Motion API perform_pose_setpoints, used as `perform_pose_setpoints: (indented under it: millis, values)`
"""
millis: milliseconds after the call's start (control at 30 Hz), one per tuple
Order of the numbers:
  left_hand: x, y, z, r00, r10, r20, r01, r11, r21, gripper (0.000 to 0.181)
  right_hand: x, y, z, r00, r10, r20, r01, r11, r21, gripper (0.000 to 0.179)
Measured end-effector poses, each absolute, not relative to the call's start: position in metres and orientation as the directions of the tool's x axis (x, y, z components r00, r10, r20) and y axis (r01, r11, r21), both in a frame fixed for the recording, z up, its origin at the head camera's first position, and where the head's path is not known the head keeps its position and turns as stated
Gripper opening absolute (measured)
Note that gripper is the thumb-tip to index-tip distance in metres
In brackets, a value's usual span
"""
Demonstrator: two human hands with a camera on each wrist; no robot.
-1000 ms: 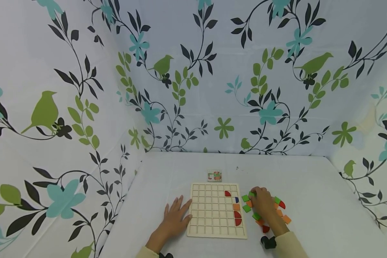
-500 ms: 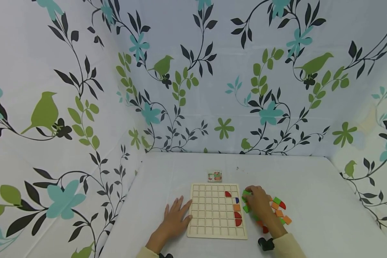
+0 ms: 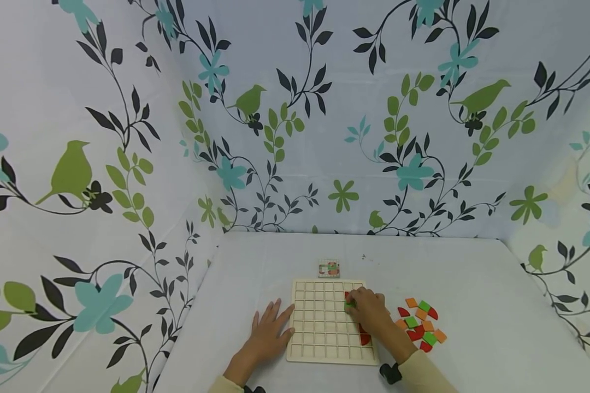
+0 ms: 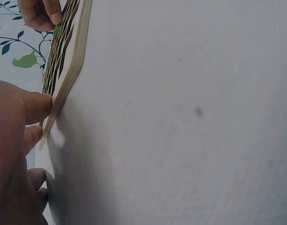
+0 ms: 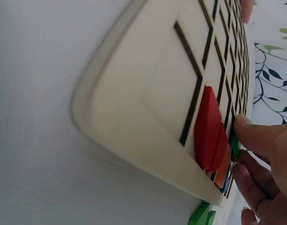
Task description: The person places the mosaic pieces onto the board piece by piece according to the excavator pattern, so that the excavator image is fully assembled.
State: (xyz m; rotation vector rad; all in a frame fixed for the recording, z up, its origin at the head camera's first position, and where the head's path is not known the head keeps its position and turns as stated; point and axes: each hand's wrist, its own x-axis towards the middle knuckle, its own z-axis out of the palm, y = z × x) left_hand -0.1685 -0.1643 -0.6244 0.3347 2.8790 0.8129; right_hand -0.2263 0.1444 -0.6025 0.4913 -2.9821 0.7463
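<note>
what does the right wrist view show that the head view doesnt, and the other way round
Only the right wrist view: the blue piece and orange piece on the board, plus loose green pieces by its edge; the right hand hides these from the head view.

Only the head view: the small picture card, the scattered pile and the whole left hand; the right wrist view catches just a bit of it.

Both: the board, red pieces on it, and the right hand pinching a green piece.
</note>
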Motion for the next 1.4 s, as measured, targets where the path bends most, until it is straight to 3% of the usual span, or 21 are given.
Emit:
perform_pose_setpoints:
  millis: [400, 967, 1167, 1400]
  values:
    - [-0.17, -0.163, -0.62, -0.965, 0.251, -0.075, 0.179, 0.84, 0.512, 0.061, -0.227, 0.145, -0.603, -0.945, -0.298, 0.133, -0.327, 0.876, -0.355, 0.013]
    - [-0.168, -0.16, -0.623, -0.967, 0.247, -0.06, 0.178, 0.827, 0.533, 0.06, -0.217, 0.152, -0.6, -0.949, -0.271, 0.161, -0.315, 0.839, -0.444, 0.013]
    - [-0.167, -0.162, -0.626, -0.966, 0.255, -0.05, 0.19, 0.824, 0.534, 0.06, -0.219, 0.174, -0.601, -0.968, -0.169, 0.183, -0.236, 0.858, -0.456, 0.019]
    - [-0.168, -0.164, -0.626, -0.966, 0.254, -0.039, 0.197, 0.83, 0.523, 0.059, -0.222, 0.231, -0.593, -0.999, -0.005, 0.036, -0.021, 0.894, -0.447, 0.04]
